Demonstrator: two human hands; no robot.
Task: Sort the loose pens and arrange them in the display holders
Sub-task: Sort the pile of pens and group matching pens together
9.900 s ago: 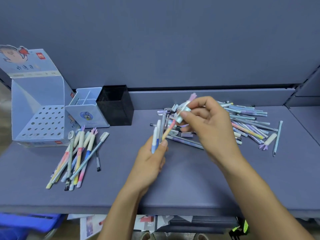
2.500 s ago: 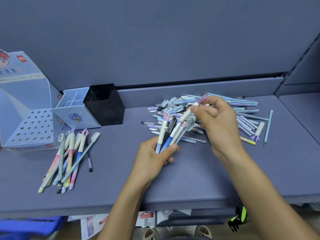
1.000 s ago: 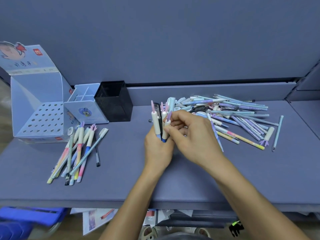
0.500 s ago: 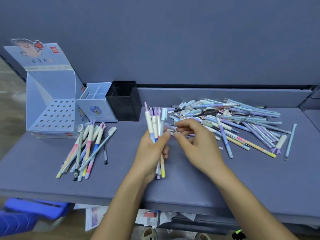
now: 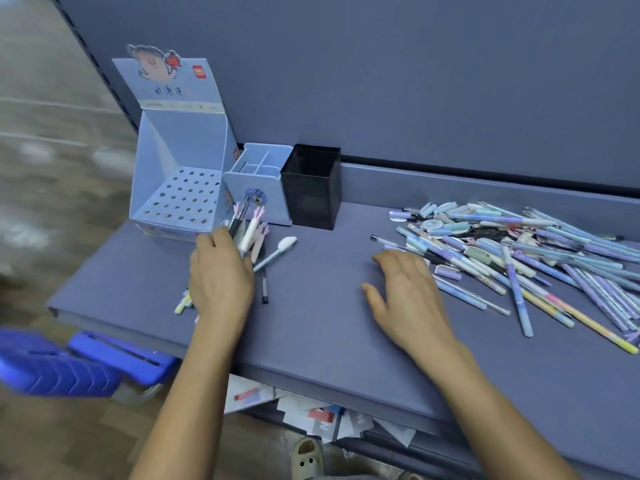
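Note:
My left hand (image 5: 221,275) grips a bundle of pens (image 5: 246,230) with white and pink tops, which stick up from its fingers. It hovers over the sorted pens (image 5: 273,254) lying in front of the holders and hides most of them. My right hand (image 5: 407,296) lies flat and empty on the shelf, its fingertips at the near edge of the big loose pen pile (image 5: 512,244). At the back left stand a perforated blue cardboard display box (image 5: 180,199), a light blue divided holder (image 5: 258,190) and a black mesh holder (image 5: 311,188).
The grey shelf (image 5: 318,306) ends in a front edge close to my forearms, with a back wall behind the holders. Below the shelf are a blue plastic crate (image 5: 69,365), scattered papers (image 5: 311,410) and a shoe (image 5: 306,457).
My left hand has carried its bundle of pens left, over to the sorted pens by the holders. My right hand has let go of the bundle and now lies flat on the shelf.

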